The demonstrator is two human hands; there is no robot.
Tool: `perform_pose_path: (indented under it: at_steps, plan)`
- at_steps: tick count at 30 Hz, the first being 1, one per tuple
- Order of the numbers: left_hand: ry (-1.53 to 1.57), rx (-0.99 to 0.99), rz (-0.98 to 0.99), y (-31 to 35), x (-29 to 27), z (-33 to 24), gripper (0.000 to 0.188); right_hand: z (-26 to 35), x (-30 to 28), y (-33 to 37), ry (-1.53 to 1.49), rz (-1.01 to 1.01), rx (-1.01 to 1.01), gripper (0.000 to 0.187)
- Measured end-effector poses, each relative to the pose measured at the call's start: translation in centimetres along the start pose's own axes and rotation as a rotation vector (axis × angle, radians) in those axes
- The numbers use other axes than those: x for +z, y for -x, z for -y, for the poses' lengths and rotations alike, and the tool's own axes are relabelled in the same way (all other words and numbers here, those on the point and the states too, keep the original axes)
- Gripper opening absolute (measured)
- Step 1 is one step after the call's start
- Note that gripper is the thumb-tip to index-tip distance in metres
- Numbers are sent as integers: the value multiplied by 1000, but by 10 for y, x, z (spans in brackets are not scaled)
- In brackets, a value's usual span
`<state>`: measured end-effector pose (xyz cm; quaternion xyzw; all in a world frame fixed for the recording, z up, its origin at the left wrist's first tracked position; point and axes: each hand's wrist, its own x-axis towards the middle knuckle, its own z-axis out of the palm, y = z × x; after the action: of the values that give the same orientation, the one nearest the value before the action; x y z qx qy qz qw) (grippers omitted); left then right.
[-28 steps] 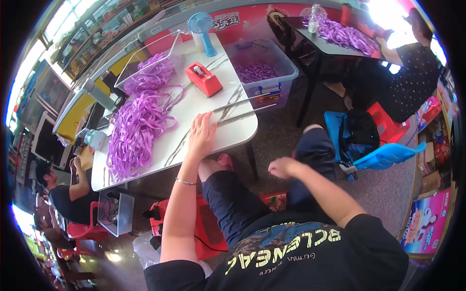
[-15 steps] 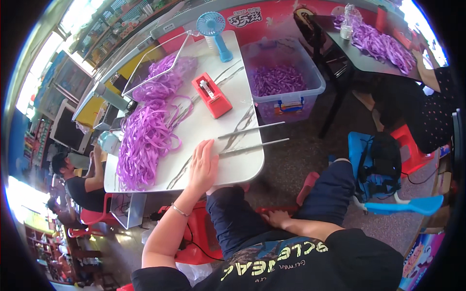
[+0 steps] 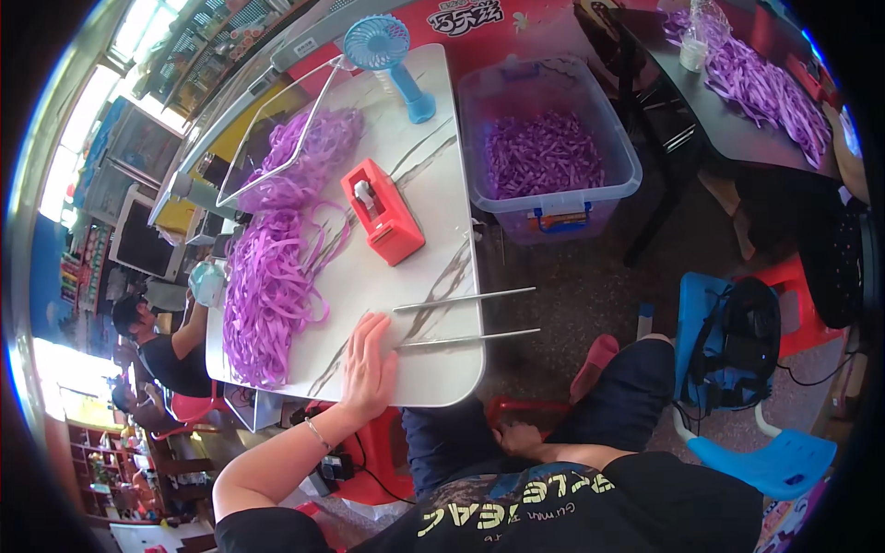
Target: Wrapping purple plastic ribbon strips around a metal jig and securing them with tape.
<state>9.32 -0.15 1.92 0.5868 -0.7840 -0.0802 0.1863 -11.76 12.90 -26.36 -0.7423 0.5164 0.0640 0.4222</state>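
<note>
My left hand (image 3: 371, 367) lies flat on the marble-patterned white table (image 3: 433, 369) near its front edge, fingers together and stretched out, holding nothing. Just right of its fingers, two thin metal rods (image 3: 466, 298) reach out past the table's right edge. A heap of purple ribbon strips (image 3: 267, 304) covers the left side of the table. Beyond the hand stands a red tape dispenser (image 3: 385, 214). My right hand (image 3: 518, 440) rests low between my thighs, by a red stool (image 3: 527, 412); its fingers look loosely extended, with nothing seen in them.
A blue fan (image 3: 392, 69) and a white wire frame (image 3: 277, 170) stand at the table's far end. Right of the table is a clear bin (image 3: 553, 198) of purple pieces. A blue chair (image 3: 728, 369) holds a black bag. People sit at far left and far right.
The view has shifted, so the table and rods appear lower. My left hand stays flat on the table beside the rods; my right hand stays between my thighs.
</note>
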Motion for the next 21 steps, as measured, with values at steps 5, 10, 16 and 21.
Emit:
perform_pose_path:
  at_steps: [5, 10, 16, 21]
  plan:
    - [-18, -12, 32, 0, -2, -2, 47, -8, 14, -6, 8, 40, -27, 38]
    - [-29, 0, 36, -2, -1, -1, 47, -16, 23, -16, 26, 92, -61, 34]
    - [-17, 14, 30, -2, -1, 2, 47, -16, 22, -16, 70, 63, -122, 32]
    - [-14, 15, 16, 4, -3, 5, 45, -16, 20, -13, 85, -14, -158, 30]
